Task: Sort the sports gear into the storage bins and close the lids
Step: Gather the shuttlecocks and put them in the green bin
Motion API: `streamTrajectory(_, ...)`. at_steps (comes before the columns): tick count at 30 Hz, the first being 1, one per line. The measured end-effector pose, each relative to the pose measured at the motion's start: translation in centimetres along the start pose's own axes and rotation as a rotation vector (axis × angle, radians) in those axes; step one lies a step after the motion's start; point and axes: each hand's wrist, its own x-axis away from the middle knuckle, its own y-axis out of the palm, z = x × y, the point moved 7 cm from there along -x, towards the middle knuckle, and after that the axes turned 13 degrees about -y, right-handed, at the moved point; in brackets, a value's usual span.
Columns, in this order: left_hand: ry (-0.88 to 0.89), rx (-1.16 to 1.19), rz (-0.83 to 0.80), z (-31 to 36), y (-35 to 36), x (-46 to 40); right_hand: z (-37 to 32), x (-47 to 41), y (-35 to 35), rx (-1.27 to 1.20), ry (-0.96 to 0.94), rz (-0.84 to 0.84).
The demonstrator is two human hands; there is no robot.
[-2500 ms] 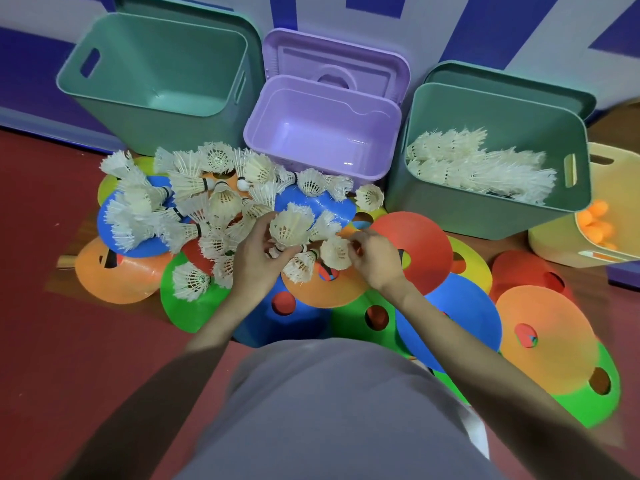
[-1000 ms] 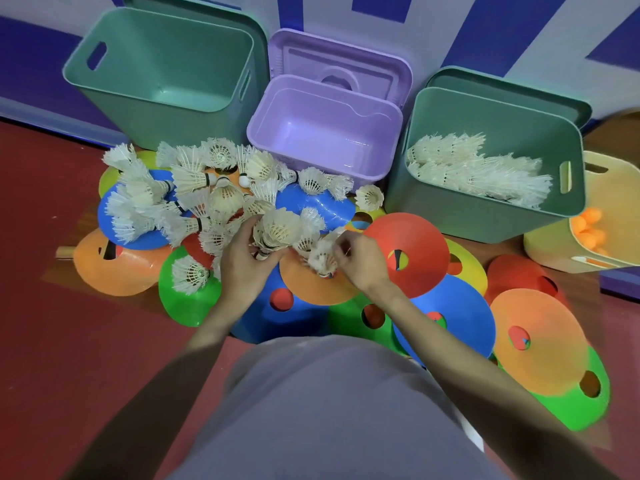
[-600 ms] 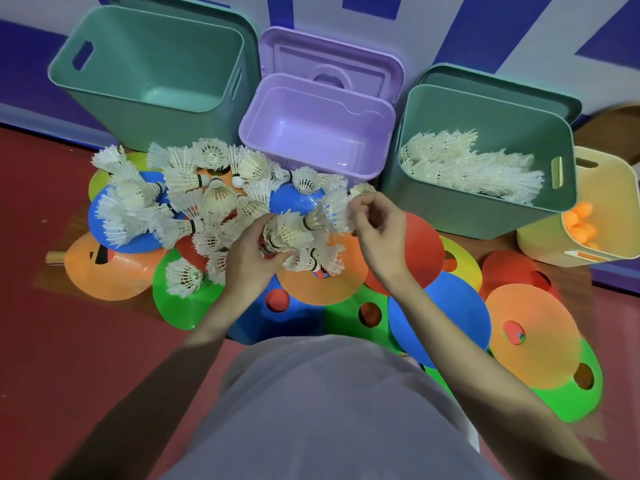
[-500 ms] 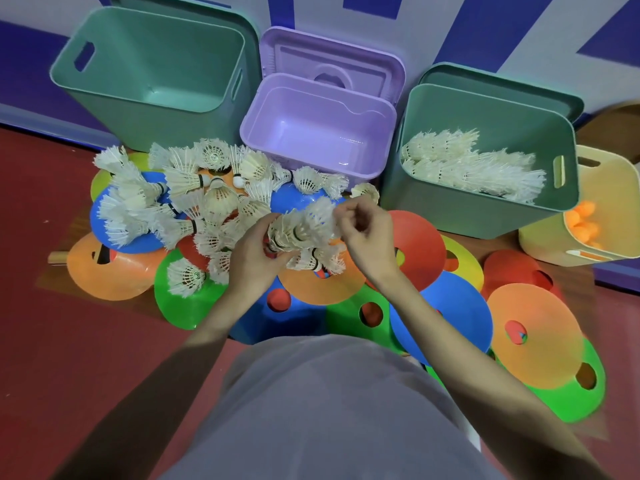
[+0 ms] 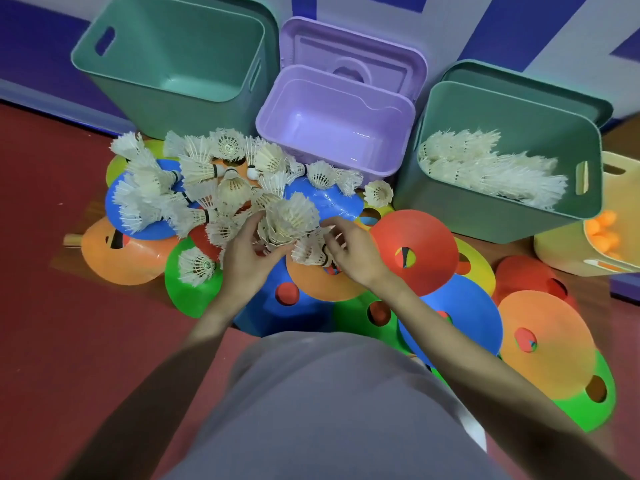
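1. Since half a second earlier, the right hand [image 5: 353, 252] had dropped back from the raised stack toward the orange disc cone [image 5: 322, 284], fingers curled around another loose shuttlecock [image 5: 310, 251] lying there.
2. Left hand [image 5: 246, 258] kept its grip on the nested stack of shuttlecocks [image 5: 289, 220], fingers wrapped round its lower end, feathers pointing up and away from the person. The stack looked slightly fuller than a second before; count not readable.
3. Reading: shuttlecocks were being gathered one into another before a trip to a bin, and the pickup under the right hand was the next addition.
4. Loose shuttlecock pile [image 5: 194, 188] lay left of the hands, spread over a blue disc cone [image 5: 145, 226] and its neighbours, apparently unchanged. One stray shuttlecock [image 5: 378, 193] sat just beside the purple bin [image 5: 332, 123].
5. Right-hand teal bin [image 5: 502, 209] already held a heap of shuttlecocks [image 5: 491, 171]; likely destination for the stack.
6. Left-hand teal bin [image 5: 173, 53] and the purple bin showed nothing inside. Yellow bin [image 5: 561, 251] at the far right held orange balls [image 5: 604, 230].
7. All lids stood open or propped behind; disc cones were scattered on the floor, unsorted. Task judged well short of done.
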Motion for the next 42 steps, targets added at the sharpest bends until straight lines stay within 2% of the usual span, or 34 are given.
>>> streamTrajectory(3,-0.007,0.01,0.022,-0.2,-0.4,0.2,0.6,0.4,3.3,0.306,-0.075,-0.385)
streamTrajectory(4,-0.012,0.006,0.024,-0.3,-0.4,0.3,0.6,0.6,4.0,0.345,-0.085,-0.455)
streamTrajectory(7,-0.019,0.003,0.027,-0.5,-0.5,0.2,0.3,0.5,5.1,0.441,-0.159,-0.526)
streamTrajectory(13,0.007,-0.018,0.039,0.0,-0.4,-0.1,-0.4,0.0,3.7,0.452,-0.18,-0.407)
streamTrajectory(15,0.022,-0.021,0.029,0.5,-0.3,-0.1,-0.2,0.1,1.8,0.331,-0.132,-0.254)
streamTrajectory(21,0.061,-0.042,0.012,2.3,0.5,-0.6,0.9,1.8,-6.8,0.002,-0.023,0.376)
streamTrajectory(24,0.08,-0.095,-0.028,3.3,1.6,-1.2,0.9,3.2,-10.8,-0.07,0.026,0.619)
streamTrajectory(27,0.107,-0.142,-0.053,4.7,2.9,-1.5,0.2,4.3,-13.3,-0.134,-0.021,0.8)
streamTrajectory(31,0.151,-0.201,-0.109,5.9,4.9,-1.8,-0.6,4.3,-13.5,-0.213,-0.07,0.777)
streamTrajectory(37,0.153,-0.267,-0.192,6.6,6.9,-1.6,-0.6,3.2,-10.4,-0.208,-0.125,0.475)
streamTrajectory(42,0.096,-0.186,-0.267,5.6,7.0,-1.0,-0.3,2.7,-9.5,-0.272,-0.128,0.416)
